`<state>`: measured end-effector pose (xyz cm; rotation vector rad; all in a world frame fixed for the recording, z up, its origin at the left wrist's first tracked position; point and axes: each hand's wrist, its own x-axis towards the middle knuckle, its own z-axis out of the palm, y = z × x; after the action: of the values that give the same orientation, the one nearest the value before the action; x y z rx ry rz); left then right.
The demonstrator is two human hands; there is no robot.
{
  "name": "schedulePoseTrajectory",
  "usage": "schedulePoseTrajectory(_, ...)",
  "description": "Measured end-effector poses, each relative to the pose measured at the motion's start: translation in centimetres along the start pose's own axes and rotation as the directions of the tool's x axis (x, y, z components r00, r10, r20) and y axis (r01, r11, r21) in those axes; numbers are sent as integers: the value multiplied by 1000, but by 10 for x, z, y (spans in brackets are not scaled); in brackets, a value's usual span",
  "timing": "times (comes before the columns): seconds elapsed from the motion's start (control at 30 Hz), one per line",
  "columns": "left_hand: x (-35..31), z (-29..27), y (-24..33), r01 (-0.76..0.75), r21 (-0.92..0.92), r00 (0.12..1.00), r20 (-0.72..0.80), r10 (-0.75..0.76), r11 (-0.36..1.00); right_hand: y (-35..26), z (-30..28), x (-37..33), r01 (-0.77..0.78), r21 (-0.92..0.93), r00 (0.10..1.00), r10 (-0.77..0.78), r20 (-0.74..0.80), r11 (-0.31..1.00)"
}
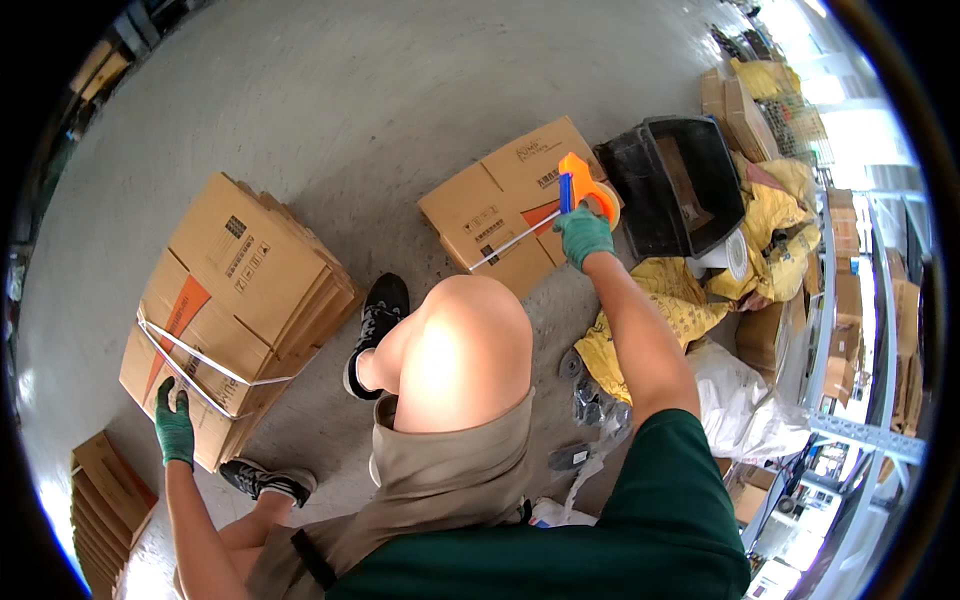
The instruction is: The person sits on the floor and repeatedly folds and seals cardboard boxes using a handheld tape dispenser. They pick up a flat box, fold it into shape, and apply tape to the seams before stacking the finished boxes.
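Observation:
My right hand (pixel 586 236), in a green glove, is closed around an orange tape dispenser (pixel 575 168) with a blue part. It is above a flat brown carton (pixel 510 165) on the floor. A thin white strip (pixel 515 240) crosses that carton toward my hand; I cannot tell whether it joins the dispenser. On the left lies a stack of flattened cardboard boxes (pixel 225 270), with white straps (pixel 195 352) around its near part. My left hand (pixel 175 428), also gloved in green, has its fingers apart at the stack's near left edge, seemingly touching the top box.
A black plastic bin (pixel 655 185) lies beyond the right carton, beside yellow sacks (pixel 655 310) and a white bag (pixel 745 405). Metal shelving (pixel 868 435) runs along the right. More folded cardboard (pixel 105 500) stands at lower left. My bent knee is between the two cardboard piles.

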<state>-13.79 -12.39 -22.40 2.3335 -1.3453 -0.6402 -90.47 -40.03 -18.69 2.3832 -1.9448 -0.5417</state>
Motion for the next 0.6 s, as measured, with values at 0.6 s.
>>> schedulePoseTrajectory(0.6,-56,-14,2,204,-58,977,79,-199,977,14,76,79,268,-302,962,-237,135,915)
